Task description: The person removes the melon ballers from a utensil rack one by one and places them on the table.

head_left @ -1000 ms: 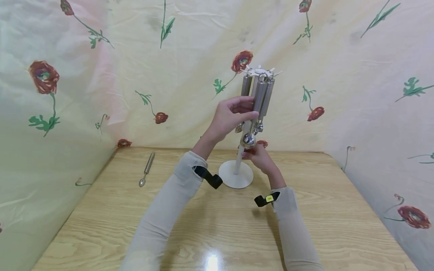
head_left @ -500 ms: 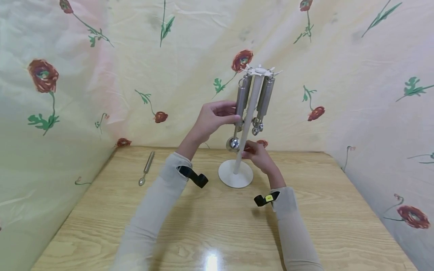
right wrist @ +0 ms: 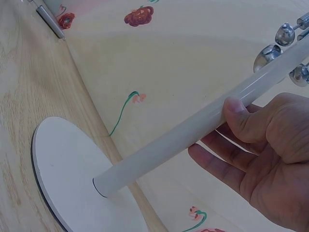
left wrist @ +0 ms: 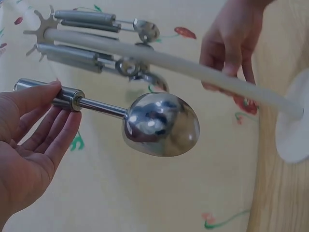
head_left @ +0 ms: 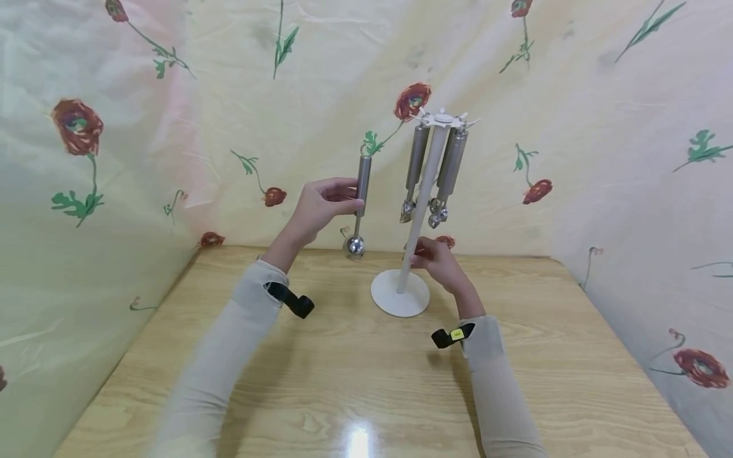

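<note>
hanging near the held scoop: metal utensils on white stand

Here we are, peering into a booth-like nook: creased, pale yellow, red-flowered sheeting walls three sides of a pale wood-grain worktop; home or studio, we can't tell.

Flower-printed cloth around wood-grain tabletop
</note>
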`<state>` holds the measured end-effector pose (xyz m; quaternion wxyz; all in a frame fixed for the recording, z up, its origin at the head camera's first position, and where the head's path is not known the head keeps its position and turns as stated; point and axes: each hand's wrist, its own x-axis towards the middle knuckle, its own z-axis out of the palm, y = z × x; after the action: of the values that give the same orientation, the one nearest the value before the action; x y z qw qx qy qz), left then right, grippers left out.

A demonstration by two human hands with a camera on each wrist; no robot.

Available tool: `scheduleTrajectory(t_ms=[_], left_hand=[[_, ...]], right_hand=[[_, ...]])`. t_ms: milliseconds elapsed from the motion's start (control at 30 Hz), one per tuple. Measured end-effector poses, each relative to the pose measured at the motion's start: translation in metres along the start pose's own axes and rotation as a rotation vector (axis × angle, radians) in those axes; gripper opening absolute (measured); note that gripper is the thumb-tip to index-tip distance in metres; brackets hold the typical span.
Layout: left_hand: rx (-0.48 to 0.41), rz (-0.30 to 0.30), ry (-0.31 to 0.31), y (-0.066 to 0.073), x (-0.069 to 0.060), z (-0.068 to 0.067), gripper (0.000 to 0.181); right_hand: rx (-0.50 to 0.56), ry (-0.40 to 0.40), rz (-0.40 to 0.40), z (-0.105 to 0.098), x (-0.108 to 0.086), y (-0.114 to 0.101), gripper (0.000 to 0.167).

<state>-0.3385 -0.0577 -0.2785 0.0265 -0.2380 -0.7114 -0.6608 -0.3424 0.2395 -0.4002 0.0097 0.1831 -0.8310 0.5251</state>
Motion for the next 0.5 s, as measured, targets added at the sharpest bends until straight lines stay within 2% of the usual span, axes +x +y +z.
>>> scheduleTrajectory(t_ms=[267,500], left_hand=[[0.067,-0.060,0.040,-0.006,-0.009,-0.037,0.045],[0.117,-0.124,0.079,-0.025,-0.026,-0.067,0.047]], right_hand=[[-0.016,0.001,-0.011,-0.003,0.001,0.001,0.025],[0.001,-0.003,0.008,0.000,0.000,-0.001,0.025]])
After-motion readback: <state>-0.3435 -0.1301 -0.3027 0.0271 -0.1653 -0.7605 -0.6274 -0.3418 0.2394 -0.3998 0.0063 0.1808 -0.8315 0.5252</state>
